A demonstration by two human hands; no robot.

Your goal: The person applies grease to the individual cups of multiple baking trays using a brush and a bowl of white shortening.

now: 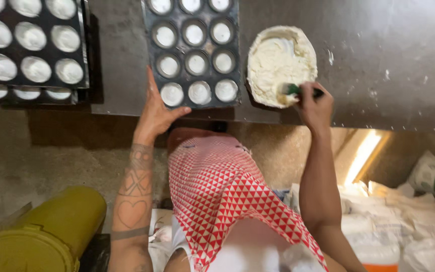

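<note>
My left hand (pixel 157 108) lies flat on the dark counter (pixel 378 60), its thumb touching the near left corner of a dark muffin tray (pixel 147 55) whose round cups hold white batter. My right hand (pixel 314 103) is closed on a green-handled brush or spatula (pixel 292 89) whose tip dips into the near edge of a round bowl (pixel 280 65) full of white batter. The bowl sits just right of the tray.
More filled muffin trays (pixel 31 45) are stacked at the far left of the counter. Below the counter edge are a yellow drum (pixel 41 236) at the left and white sacks (pixel 419 211) on the floor at the right. A red-and-white patterned apron (pixel 217 191) covers my front.
</note>
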